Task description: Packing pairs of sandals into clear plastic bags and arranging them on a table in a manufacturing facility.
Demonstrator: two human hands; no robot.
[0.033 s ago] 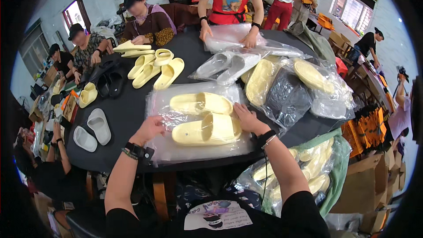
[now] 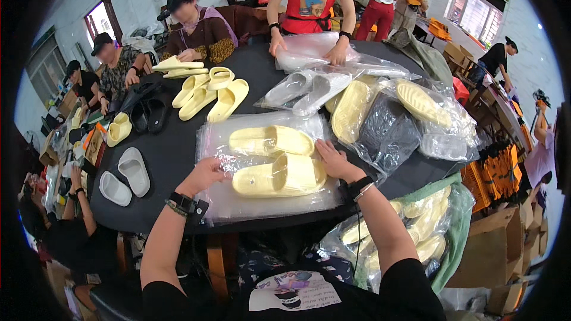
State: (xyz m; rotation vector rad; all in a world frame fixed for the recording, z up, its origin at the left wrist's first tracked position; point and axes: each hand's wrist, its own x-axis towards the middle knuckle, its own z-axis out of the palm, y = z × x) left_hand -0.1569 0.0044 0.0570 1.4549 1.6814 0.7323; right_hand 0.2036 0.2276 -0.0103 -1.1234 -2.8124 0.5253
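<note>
A pair of pale yellow slides (image 2: 279, 175) lies side by side, toes to the right, apparently inside a clear plastic bag (image 2: 238, 157). Underneath is a flat stack of clear plastic bags (image 2: 267, 208) near the table's front edge. At the left end of the slides, my left hand (image 2: 207, 175) has its fingers bent together on the film, closed on the bag's edge. My right hand (image 2: 334, 160) lies by the toe end with fingers stretched out over the plastic, touching the bag's right side.
Bagged slides (image 2: 386, 119) are heaped on the right of the dark table (image 2: 172, 154). Loose yellow slides (image 2: 202, 98), black slides (image 2: 148, 113) and grey slides (image 2: 125, 175) lie left. A green sack (image 2: 455, 220) of bagged slides stands lower right. Opposite, a co-worker's hands (image 2: 309, 50) rest on plastic bags.
My left hand has shifted very slightly to the right at the film. The slides and my right hand look the same.
</note>
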